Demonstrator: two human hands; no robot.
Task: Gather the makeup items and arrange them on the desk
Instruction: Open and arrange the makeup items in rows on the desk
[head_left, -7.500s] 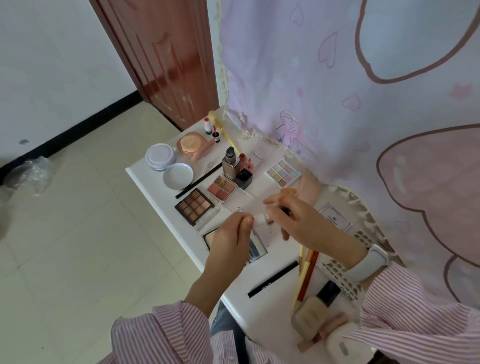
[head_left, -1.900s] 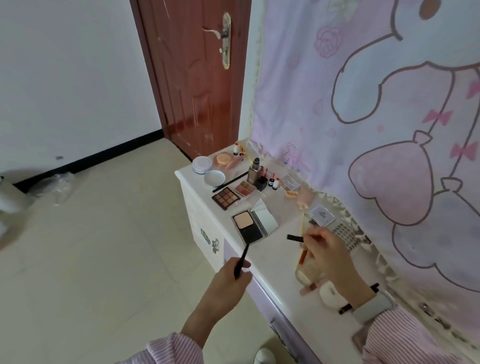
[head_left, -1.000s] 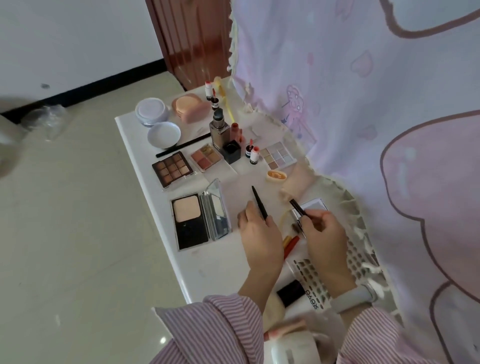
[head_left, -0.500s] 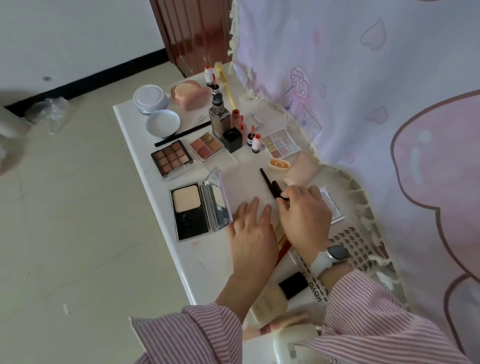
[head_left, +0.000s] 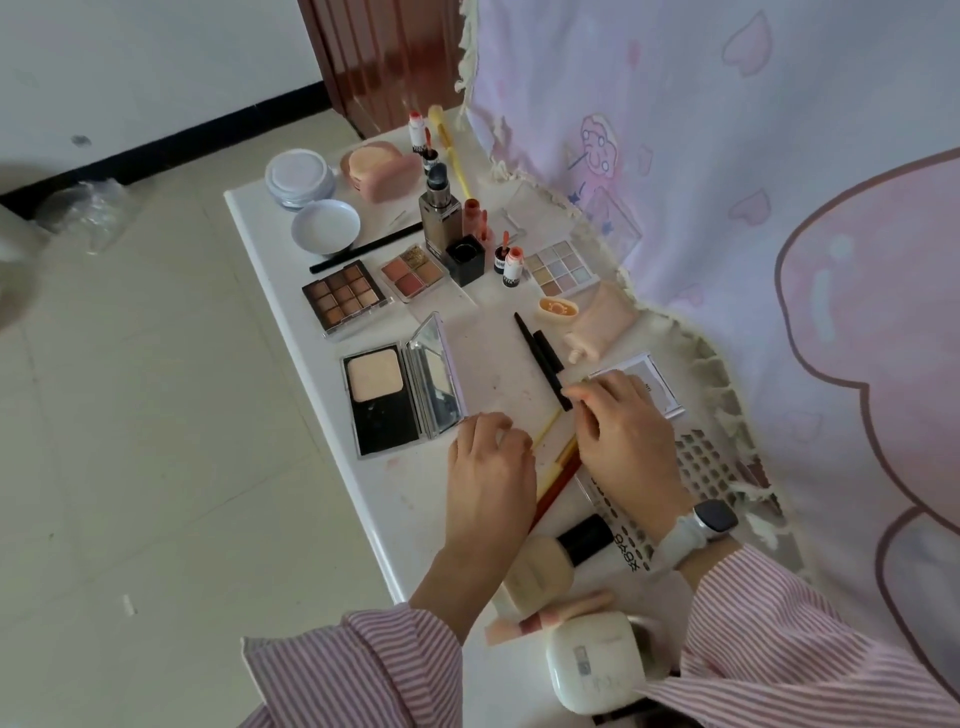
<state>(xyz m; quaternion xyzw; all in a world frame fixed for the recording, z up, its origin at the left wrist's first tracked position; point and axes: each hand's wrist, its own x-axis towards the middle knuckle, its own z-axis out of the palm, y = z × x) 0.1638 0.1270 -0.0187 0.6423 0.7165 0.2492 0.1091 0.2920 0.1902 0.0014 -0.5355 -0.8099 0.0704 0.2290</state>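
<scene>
I see the white desk on pale tile, curtain behind. My right hand pinches the black pen beside the compact; left hand curled (grip unclear).

Left hand curled loosely, right hand curled, fingertips pinching

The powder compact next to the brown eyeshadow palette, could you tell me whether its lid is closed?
No, the powder compact lies open, its mirrored lid raised and the beige powder showing.
</scene>
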